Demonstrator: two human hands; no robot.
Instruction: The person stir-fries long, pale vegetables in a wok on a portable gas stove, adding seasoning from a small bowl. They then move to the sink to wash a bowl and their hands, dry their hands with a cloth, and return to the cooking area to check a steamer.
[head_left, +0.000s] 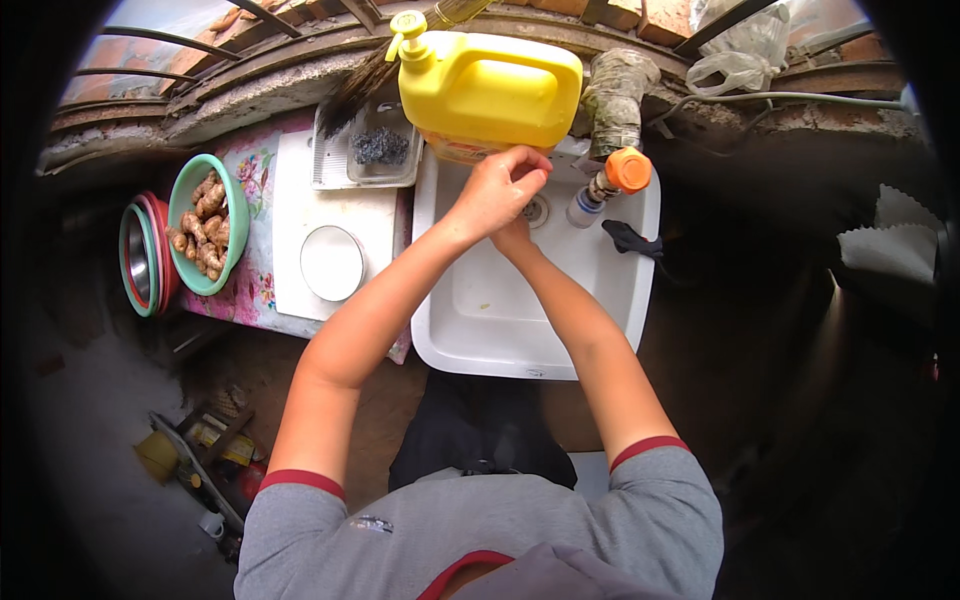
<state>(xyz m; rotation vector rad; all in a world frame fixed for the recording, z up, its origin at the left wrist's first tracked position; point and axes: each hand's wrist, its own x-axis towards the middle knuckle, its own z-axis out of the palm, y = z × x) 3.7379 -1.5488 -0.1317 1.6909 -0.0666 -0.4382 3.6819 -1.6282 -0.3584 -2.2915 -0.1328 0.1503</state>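
Note:
Over the white sink basin (480, 337), my left hand (501, 186) is held with its fingers bent, crossing above my right hand (511, 234). Most of the right hand is hidden under the left one. Whether anything lies between them cannot be seen. Just beyond the left fingertips stands a large yellow jug with a pump top (487, 94). The round drain (535, 212) shows beside my hands. To their right is a faucet with an orange handle (628, 171). A dark cloth (631, 240) hangs over the basin's right rim.
Left of the sink, a white board (292, 217) carries a round white lid or dish (332, 262). A clear tub with a dark scouring pad (381, 145) sits behind it. Farther left are a green bowl of knobbly roots (206, 217) and stacked basins (139, 255). Window bars line the back.

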